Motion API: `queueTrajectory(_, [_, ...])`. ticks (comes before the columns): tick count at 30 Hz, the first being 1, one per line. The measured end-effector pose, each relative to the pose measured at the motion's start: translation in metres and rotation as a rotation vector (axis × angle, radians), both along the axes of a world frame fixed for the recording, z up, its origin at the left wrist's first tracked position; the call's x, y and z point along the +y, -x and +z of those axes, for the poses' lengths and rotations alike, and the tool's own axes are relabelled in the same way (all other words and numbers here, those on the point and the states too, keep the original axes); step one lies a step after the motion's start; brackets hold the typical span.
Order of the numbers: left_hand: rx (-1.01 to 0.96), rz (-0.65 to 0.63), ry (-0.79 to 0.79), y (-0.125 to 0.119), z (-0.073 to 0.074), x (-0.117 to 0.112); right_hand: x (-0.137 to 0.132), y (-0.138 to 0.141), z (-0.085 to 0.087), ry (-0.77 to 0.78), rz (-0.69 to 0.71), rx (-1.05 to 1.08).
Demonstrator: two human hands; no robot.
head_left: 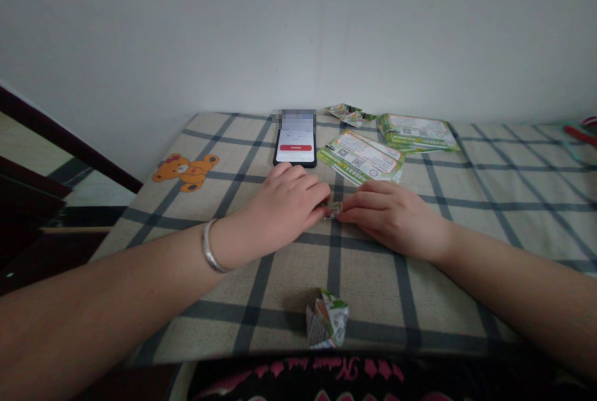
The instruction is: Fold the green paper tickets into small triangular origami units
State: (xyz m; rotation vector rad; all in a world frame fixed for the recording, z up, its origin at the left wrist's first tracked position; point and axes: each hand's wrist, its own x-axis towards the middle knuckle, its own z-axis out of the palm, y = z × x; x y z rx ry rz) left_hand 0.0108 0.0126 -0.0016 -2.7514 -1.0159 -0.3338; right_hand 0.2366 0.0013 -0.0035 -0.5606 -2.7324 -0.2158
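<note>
Both of my hands meet at the middle of the table over a small folded piece of printed paper (334, 209). My left hand (293, 202) pinches its left end, fingers closed. At its right end, my right hand (387, 217) has its fingers pressed together on the paper. Most of the piece is hidden under the fingers. Nearer the table's front edge stands a folded paper shape (329, 320) with green and orange print. Just beyond my hands lie loose printed leaflets (361, 158).
A phone (295, 149) with a lit screen lies behind my left hand. Farther back are a leaflet stack (420, 132) and folded paper pieces (349, 115). An orange bear figure (185, 172) is at left on the checked tablecloth (252, 339). A red object (581, 135) sits far right.
</note>
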Motion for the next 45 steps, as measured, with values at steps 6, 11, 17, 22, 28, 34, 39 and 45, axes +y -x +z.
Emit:
queueTrajectory(6, [-0.011, -0.002, -0.059, 0.0, 0.0, -0.001, -0.002, 0.0, 0.003, -0.001, -0.066, -0.06])
queueTrajectory(11, [-0.016, -0.208, -0.086, 0.0, -0.004, 0.002, -0.002, -0.001, 0.002, 0.018, -0.1, -0.072])
queueTrajectory(17, [0.007, -0.321, -0.123, 0.001, -0.004, 0.003, 0.0, -0.003, 0.002, 0.029, -0.073, -0.12])
queueTrajectory(22, [0.017, -0.288, -0.122, 0.004, 0.0, 0.002, 0.0, -0.003, 0.005, 0.017, -0.091, -0.142])
queueTrajectory(28, [0.079, -0.295, -0.112, 0.007, 0.004, -0.002, -0.002, -0.005, 0.009, 0.058, -0.106, -0.156])
queueTrajectory(34, [0.181, -0.215, 0.035, 0.009, 0.015, -0.007, -0.001, -0.011, 0.011, 0.109, -0.108, -0.136])
queueTrajectory(39, [0.211, -0.163, 0.08, 0.01, 0.02, -0.01, 0.0, -0.016, 0.012, 0.16, -0.126, -0.108])
queueTrajectory(45, [0.192, -0.137, 0.051, 0.011, 0.019, -0.009, -0.001, -0.019, 0.014, 0.149, -0.155, -0.108])
